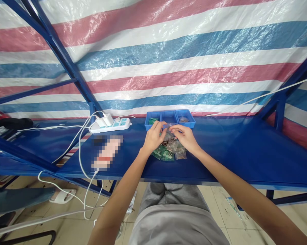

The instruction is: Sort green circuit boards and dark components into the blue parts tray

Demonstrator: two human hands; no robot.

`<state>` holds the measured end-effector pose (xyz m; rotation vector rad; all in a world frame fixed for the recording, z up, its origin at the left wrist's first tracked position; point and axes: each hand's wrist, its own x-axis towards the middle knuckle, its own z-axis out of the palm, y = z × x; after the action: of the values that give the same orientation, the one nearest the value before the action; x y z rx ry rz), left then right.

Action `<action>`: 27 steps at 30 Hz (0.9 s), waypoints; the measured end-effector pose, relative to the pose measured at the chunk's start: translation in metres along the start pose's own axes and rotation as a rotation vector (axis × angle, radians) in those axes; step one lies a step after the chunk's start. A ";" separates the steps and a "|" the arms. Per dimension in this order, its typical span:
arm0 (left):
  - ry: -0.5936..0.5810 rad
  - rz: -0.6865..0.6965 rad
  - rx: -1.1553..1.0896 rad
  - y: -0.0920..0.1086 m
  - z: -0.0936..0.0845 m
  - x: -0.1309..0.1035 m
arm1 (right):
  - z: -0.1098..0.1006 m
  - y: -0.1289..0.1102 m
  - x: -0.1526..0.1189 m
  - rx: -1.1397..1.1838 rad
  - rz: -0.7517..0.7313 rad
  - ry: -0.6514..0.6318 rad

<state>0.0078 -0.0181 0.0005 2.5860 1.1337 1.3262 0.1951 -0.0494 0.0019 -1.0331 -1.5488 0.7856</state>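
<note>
A blue three-compartment tray [169, 117] stands near the back of the blue table; green items lie in its left compartment and a small clear packet in its right one. Just in front of it, my left hand [155, 135] and my right hand [185, 135] pinch a small clear plastic bag [168, 126] between them, fingers closed. What the bag contains is too small to tell. Beneath and between the hands lies a pile of small packets, with green ones [168, 155] at the front left and clear ones with brownish contents [180, 152] on the right.
A white power strip [111, 125] with plugs and cables lies at the back left of the blue table [232, 146]. A blurred-out pinkish object [107, 153] with a cable is nearer. Blue frame bars rise at both sides. Another person's leg [20, 200] shows at lower left.
</note>
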 end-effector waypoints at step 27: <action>-0.036 0.058 0.005 0.004 -0.003 0.002 | -0.003 0.003 0.002 -0.161 -0.072 0.080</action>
<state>0.0083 -0.0203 0.0054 2.6551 1.0656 1.2831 0.1990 -0.0466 0.0004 -1.1057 -1.5903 0.5710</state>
